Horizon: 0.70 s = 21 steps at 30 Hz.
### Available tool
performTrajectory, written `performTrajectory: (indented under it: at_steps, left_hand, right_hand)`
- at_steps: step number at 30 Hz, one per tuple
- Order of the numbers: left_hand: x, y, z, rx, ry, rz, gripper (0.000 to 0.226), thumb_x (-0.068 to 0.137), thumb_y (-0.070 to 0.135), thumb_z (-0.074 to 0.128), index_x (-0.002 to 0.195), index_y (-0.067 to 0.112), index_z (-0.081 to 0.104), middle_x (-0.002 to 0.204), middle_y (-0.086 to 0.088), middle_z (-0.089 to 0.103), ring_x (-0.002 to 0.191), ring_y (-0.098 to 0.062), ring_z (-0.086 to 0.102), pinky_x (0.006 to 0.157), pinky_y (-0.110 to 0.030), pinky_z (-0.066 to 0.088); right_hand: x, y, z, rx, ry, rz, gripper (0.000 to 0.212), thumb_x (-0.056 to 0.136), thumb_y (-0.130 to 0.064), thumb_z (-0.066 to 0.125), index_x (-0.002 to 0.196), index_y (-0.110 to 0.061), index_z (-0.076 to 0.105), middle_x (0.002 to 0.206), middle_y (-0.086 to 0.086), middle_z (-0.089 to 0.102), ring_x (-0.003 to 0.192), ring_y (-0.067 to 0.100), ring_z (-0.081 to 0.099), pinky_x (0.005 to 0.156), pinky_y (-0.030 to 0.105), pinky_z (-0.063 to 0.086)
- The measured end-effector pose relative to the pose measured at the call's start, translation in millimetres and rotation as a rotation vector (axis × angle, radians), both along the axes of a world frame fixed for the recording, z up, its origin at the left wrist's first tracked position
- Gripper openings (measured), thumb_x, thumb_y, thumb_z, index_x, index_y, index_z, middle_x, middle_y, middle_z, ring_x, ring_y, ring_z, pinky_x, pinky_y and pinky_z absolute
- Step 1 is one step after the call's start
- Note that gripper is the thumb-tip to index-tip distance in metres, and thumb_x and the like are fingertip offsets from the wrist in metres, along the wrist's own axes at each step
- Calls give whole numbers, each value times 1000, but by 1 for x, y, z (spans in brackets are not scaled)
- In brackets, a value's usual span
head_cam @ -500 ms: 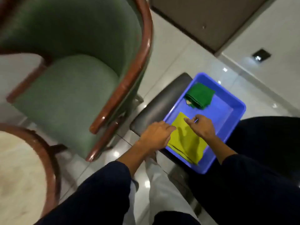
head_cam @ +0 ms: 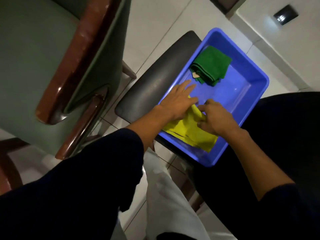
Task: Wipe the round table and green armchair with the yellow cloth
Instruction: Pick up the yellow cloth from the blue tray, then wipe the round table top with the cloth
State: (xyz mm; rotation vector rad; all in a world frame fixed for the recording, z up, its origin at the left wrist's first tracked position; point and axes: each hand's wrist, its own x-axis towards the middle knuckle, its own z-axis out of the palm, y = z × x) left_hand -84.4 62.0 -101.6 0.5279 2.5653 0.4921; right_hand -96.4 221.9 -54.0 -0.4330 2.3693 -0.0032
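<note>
The yellow cloth (head_cam: 190, 134) lies folded in the near end of a blue plastic tub (head_cam: 249, 90). My right hand (head_cam: 214, 118) pinches the cloth's far edge between thumb and fingers. My left hand (head_cam: 178, 99) rests flat on the cloth's left part, fingers spread and reaching onto the tub floor. The green armchair (head_cam: 34, 58) with a brown wooden arm rail stands at the left. A dark brown curved edge of the round table (head_cam: 7, 172) shows at the far left.
A folded green cloth (head_cam: 211, 66) with a small tag lies in the tub's far end. The tub sits on a dark stool or seat (head_cam: 152, 82). Pale tiled floor (head_cam: 155, 28) lies between the armchair and the stool.
The view has closed in on the tub. My left hand opened and slid forward onto the cloth. My right hand's fingers closed on the cloth's far edge, bunching it.
</note>
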Motion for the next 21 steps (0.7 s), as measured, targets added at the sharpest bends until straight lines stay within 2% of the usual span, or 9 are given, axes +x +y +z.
performTrajectory:
  at_steps: [2, 4, 7, 9, 12, 14, 16, 19, 21]
  left_hand:
    - [13, -25, 20, 89, 46, 46, 46, 84, 21, 66, 129, 21, 58, 152, -7, 46, 152, -25, 21, 121, -36, 12]
    - [38, -59, 46, 215, 66, 159, 32, 79, 26, 69, 111, 18, 66, 116, -5, 69, 130, -24, 52, 120, -33, 12]
    - [103, -127, 86, 410, 164, 349, 16, 73, 32, 67, 82, 20, 65, 68, 4, 61, 85, -24, 68, 121, -37, 20]
    - [153, -173, 111, 510, 116, 467, 15, 72, 38, 67, 75, 23, 62, 65, 6, 61, 77, -17, 65, 113, -26, 31]
    - [251, -260, 135, 709, -100, 752, 20, 75, 31, 81, 76, 18, 64, 69, 7, 63, 66, 1, 58, 66, -13, 46]
    - [318, -307, 138, 878, -144, 1038, 23, 75, 15, 85, 88, 3, 70, 85, 1, 76, 78, -4, 67, 75, -19, 55]
    - [388, -341, 138, 1058, -61, 1392, 35, 73, 14, 85, 95, -6, 66, 95, -22, 74, 89, -23, 67, 87, -38, 54]
    - [450, -355, 122, 1228, 35, 1723, 20, 79, 27, 79, 95, 24, 67, 89, -8, 78, 84, -17, 73, 76, -27, 58]
    - [483, -367, 103, 1135, 123, 1874, 13, 88, 39, 71, 97, 36, 62, 86, -13, 76, 77, -18, 72, 65, -27, 58]
  right_hand:
    - [4, -24, 40, -92, 34, -46, 21, 74, -19, 70, 81, -23, 51, 87, 6, 56, 92, 38, 60, 75, 41, 51]
    - [7, -46, 83, -207, 47, -103, 21, 71, -19, 72, 79, -25, 53, 78, -1, 65, 82, 31, 61, 71, 35, 49]
    - [26, -91, 128, -372, 18, -51, 14, 67, -25, 71, 75, -24, 60, 67, -5, 65, 68, 17, 60, 63, 30, 44]
    - [48, -124, 148, -553, -65, -106, 16, 68, -12, 74, 72, -26, 65, 61, -3, 63, 58, 4, 55, 58, 23, 46]
    - [97, -191, 155, -784, -113, -186, 52, 85, 1, 66, 81, -50, 71, 68, -27, 70, 64, -10, 63, 61, 4, 49]
    - [131, -229, 142, -920, -87, -217, 34, 94, -16, 61, 94, -50, 68, 87, -25, 73, 81, -5, 68, 71, 17, 57]
    - [175, -281, 115, -941, -125, -236, 10, 96, -35, 58, 103, -40, 63, 98, -19, 71, 91, -1, 65, 82, 26, 56]
    - [236, -343, 81, -908, -135, -149, 10, 99, -36, 48, 103, -42, 55, 96, -39, 61, 91, -21, 55, 81, 2, 41]
    - [274, -384, 49, -851, -144, -107, 13, 101, -35, 46, 109, -35, 57, 101, -33, 63, 97, -16, 58, 87, 14, 43]
